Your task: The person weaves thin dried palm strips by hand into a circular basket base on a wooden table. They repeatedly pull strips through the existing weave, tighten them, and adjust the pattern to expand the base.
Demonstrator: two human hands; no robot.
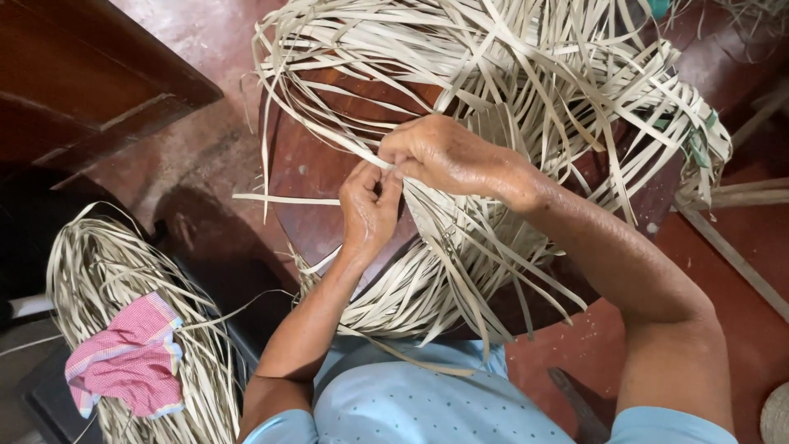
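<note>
A large tangle of pale dried leaf strips (526,82) lies spread over a round dark wooden table (308,164). My left hand (368,210) and my right hand (448,156) meet near the table's middle. Both pinch the same thin strip (362,152) between thumb and fingers, just left of a partly woven patch. Loose strip ends hang over the table's near edge toward my lap.
A bundle of the same strips (99,271) lies at the lower left with a red and white checked cloth (131,362) on it. A dark wooden piece of furniture (90,82) stands at the upper left. The floor (205,140) is reddish. Wooden sticks (740,197) lie at right.
</note>
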